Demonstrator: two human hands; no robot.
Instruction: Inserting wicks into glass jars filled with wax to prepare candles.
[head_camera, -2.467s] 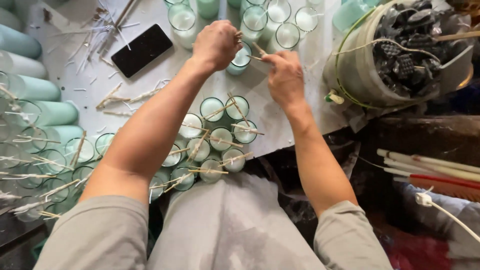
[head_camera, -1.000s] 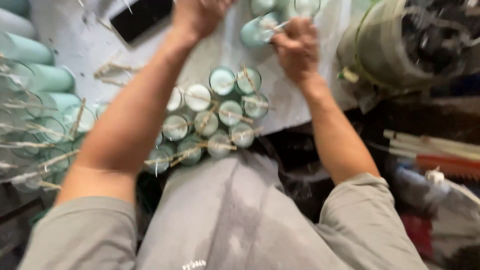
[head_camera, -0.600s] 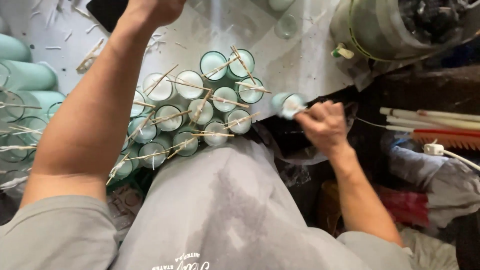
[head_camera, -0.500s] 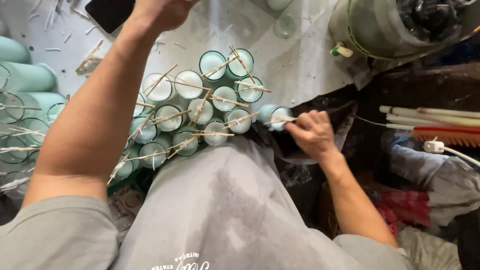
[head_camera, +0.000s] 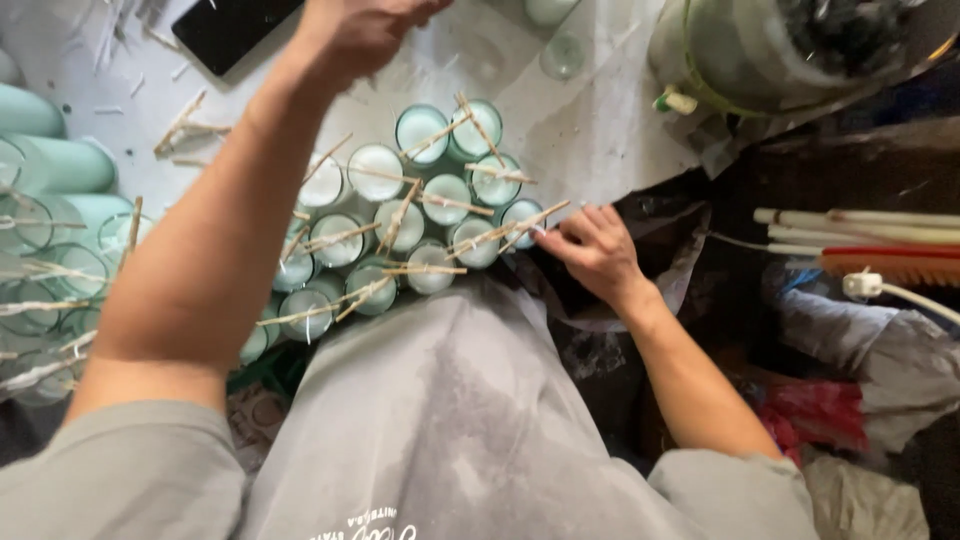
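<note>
At table edge, right hand (head_camera: 598, 248) pinched stick (head_camera: 508, 228) across end glass (head_camera: 522, 218), best kept centred; left hand (head_camera: 360, 30) reached away, grip unclear.

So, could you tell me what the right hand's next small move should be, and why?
Probably let go and draw back: the right hand has the glass standing at the table edge beside the cluster of wax-filled glasses, with its wooden stick lying across the rim.

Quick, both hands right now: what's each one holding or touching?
Left hand: reaching up over the table, grip cannot be told.
Right hand: fingers on the wooden stick across the end glass jar.
</note>
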